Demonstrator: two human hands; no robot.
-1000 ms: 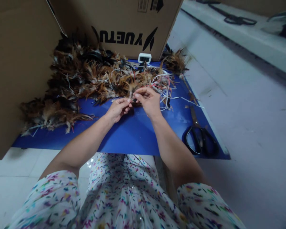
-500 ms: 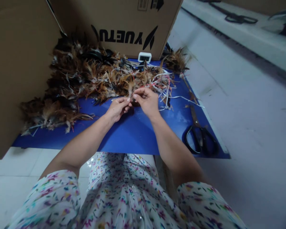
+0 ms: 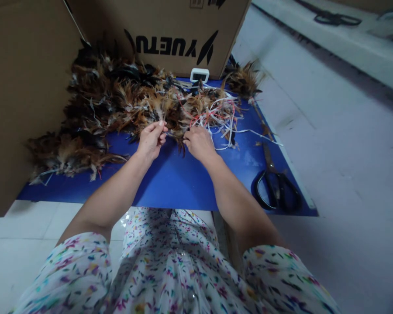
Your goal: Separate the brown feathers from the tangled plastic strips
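My left hand [image 3: 151, 140] is closed in a pinch around the base of a pale brown feather [image 3: 161, 112], whose fluffy end points up and away from me. To its right, my right hand [image 3: 199, 141] is turned palm down with bent fingers at the front edge of the feather pile [image 3: 124, 96]. Its fingertips are partly hidden, and what they pinch I cannot make out. White and red ties [image 3: 216, 114] lie tangled over the feathers just beyond my right hand.
Black-handled scissors [image 3: 275, 187] lie at the right on the blue board [image 3: 180, 187]. A white digital gadget [image 3: 199, 75] stands before a cardboard box [image 3: 170, 22]. Another cardboard panel [image 3: 26, 87] rises at the left. Separate feather bunches [image 3: 72, 155] lie at left and far right [image 3: 244, 80].
My hands were together at the feather and are now apart. The left has moved left with the feather; the right has turned down to the pile's front edge.
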